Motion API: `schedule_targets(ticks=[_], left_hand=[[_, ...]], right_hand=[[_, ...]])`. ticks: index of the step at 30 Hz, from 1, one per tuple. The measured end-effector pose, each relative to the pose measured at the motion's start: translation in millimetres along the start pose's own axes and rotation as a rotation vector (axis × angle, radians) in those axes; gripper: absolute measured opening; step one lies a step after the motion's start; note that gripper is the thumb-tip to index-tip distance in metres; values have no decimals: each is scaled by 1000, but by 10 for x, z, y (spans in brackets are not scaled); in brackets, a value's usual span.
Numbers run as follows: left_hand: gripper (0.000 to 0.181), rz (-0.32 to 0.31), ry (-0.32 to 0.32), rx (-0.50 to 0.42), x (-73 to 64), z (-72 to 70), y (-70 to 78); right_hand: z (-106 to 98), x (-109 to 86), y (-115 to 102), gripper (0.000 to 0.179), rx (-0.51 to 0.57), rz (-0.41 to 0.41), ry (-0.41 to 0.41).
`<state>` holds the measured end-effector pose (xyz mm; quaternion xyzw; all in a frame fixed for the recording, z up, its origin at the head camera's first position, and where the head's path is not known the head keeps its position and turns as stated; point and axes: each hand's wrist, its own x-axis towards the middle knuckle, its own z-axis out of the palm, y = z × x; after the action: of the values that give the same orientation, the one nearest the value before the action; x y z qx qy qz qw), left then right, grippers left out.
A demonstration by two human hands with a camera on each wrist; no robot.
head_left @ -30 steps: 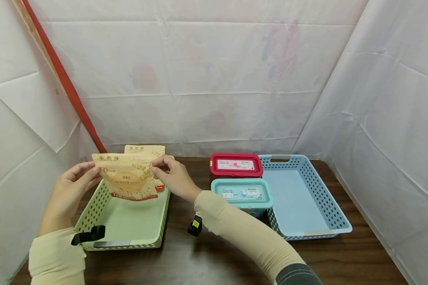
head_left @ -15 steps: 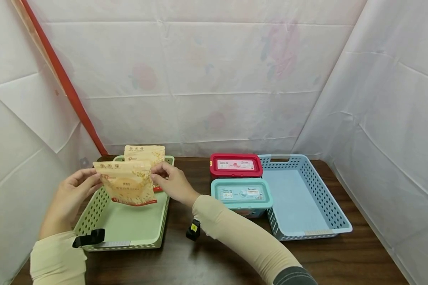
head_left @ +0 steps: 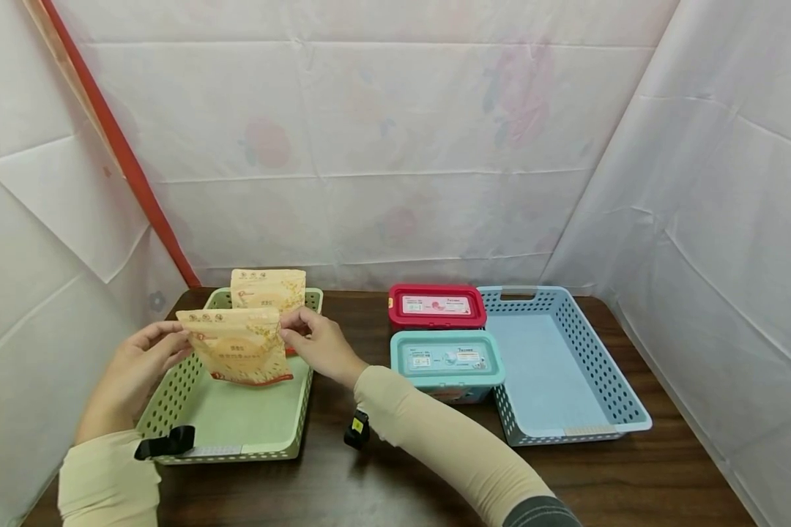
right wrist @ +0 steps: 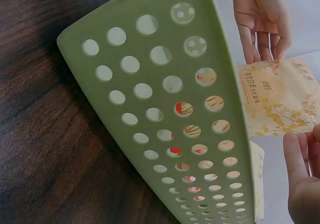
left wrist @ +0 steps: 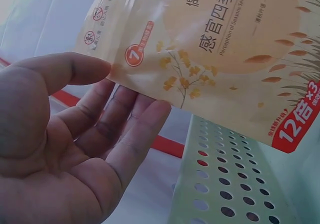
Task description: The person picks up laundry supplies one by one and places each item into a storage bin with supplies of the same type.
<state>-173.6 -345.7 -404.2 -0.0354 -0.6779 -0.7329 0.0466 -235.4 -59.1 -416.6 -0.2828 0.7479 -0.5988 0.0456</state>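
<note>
A yellow stand-up pouch with a red lower edge hangs upright inside the front of the green basket. Its left edge is pinched by my left hand, with thumb and fingers on the side near the top in the left wrist view. On the opposite edge, my right hand pinches the upper corner. Behind it, a second matching pouch stands at the back of the basket, its lower part mostly hidden. Through the basket's holes, the right wrist view shows the pouch's red parts below the rim. Whether it touches the basket floor I cannot tell.
A red-lidded box and a teal-lidded box stand right of centre on the dark wood table. A light blue basket sits beside them. White cloth hangs behind and along both sides.
Both hands have lowered the front pouch into the green basket, so more of the pouch behind it shows. The boxes and the blue basket have not moved.
</note>
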Motion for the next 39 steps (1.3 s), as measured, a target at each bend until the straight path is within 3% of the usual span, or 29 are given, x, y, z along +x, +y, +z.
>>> schedule_targets(ticks=[18,29,39], left_hand=[[11,-78,-80,38,17,-53,-37],[12,-77,-92,52,1,-68,-45],[17,-37,-110,36,-10,-77,-58]], right_hand=[[20,-31,111,7,11,29,-26],[0,-39,110,9,-13,25,-32],[11,-40,112,10,6,50,-44]])
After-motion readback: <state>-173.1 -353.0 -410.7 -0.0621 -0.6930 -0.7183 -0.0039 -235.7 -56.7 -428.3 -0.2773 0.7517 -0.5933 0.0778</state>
